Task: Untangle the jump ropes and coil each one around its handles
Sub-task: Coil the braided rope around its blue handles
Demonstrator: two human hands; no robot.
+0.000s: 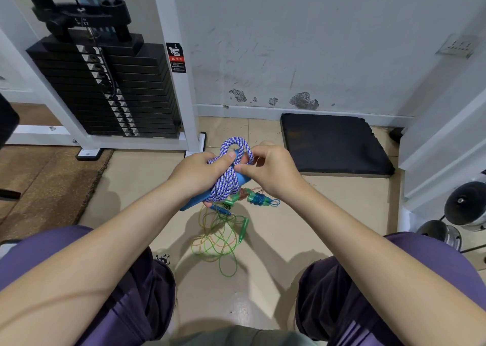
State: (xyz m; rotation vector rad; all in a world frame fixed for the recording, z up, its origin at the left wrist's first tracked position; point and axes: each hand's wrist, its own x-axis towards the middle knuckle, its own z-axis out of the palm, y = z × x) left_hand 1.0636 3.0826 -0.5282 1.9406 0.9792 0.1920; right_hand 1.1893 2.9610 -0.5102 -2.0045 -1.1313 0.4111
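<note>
A blue-and-white braided jump rope (225,182) is wound around its blue handles (193,201), held above the floor. My left hand (200,173) grips the handles and the coils, thumb pressed on the rope. My right hand (268,170) pinches a loop of the braided rope near the handles' top end. On the floor below lie a coiled blue-green rope bundle (259,198), a green handle (244,230) and a loose tangle of thin green and orange cord (215,240).
A black weight stack (110,93) in a white frame stands at the back left. A dark floor mat (334,145) lies by the wall at the right. Dumbbells (465,209) sit at the far right. My knees frame the lower view.
</note>
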